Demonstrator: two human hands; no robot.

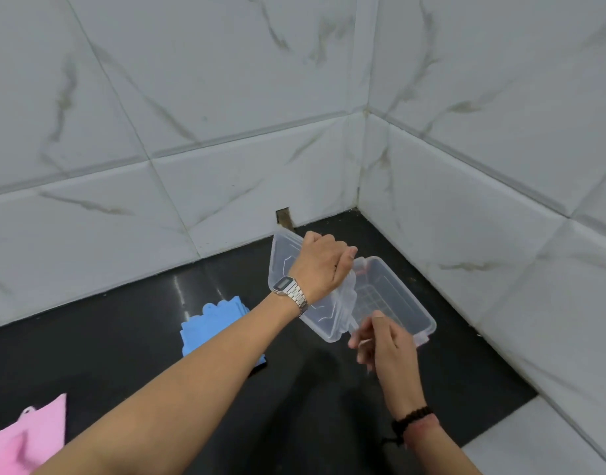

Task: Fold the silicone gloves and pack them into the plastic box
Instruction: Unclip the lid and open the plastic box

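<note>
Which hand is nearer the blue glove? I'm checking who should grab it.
Left. The left hand grips the lid beyond the blue glove; the right hand is farther right, at the box.

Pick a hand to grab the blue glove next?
Right hand: it holds nothing. Left hand grips the lid, though the blue glove lies on its side.

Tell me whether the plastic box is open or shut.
Open. The left hand holds the lid tilted up off the box, whose inside shows empty; both gloves lie outside.
</note>
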